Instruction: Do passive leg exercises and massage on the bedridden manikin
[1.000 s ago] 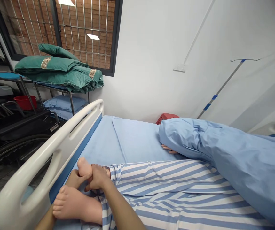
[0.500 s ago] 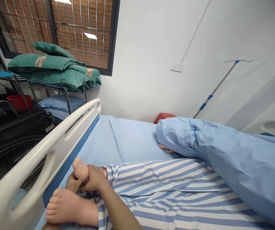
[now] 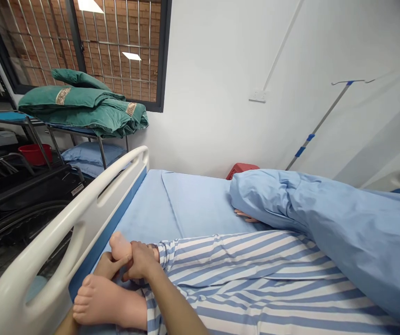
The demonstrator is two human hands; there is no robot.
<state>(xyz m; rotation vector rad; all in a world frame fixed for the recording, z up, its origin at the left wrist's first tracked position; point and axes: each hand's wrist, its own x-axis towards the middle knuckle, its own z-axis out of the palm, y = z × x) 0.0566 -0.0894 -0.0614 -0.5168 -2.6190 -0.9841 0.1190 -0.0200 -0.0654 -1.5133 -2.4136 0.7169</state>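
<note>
A figure in blue-and-white striped trousers (image 3: 242,274) lies on a hospital bed with a light blue sheet (image 3: 193,200). Its bare near foot (image 3: 105,302) rests at the bottom of the view. My right hand (image 3: 142,260) is wrapped over the far foot (image 3: 120,245) near the ankle. My left hand (image 3: 107,266) cups the same foot from underneath, fingers curled against its sole; its wrist runs under the near foot. A light blue blanket (image 3: 325,223) is pushed back over the upper body, and a pale hand (image 3: 246,216) shows at its edge.
The white footboard rail (image 3: 81,204) stands just left of the feet. Beyond it are a black wheelchair (image 3: 25,200), metal racks with folded green bedding (image 3: 84,104), blue pillows and a red basin (image 3: 35,152). An IV pole (image 3: 320,122) leans by the wall.
Only the head camera has shifted slightly; both hands keep the same hold on the far foot.
</note>
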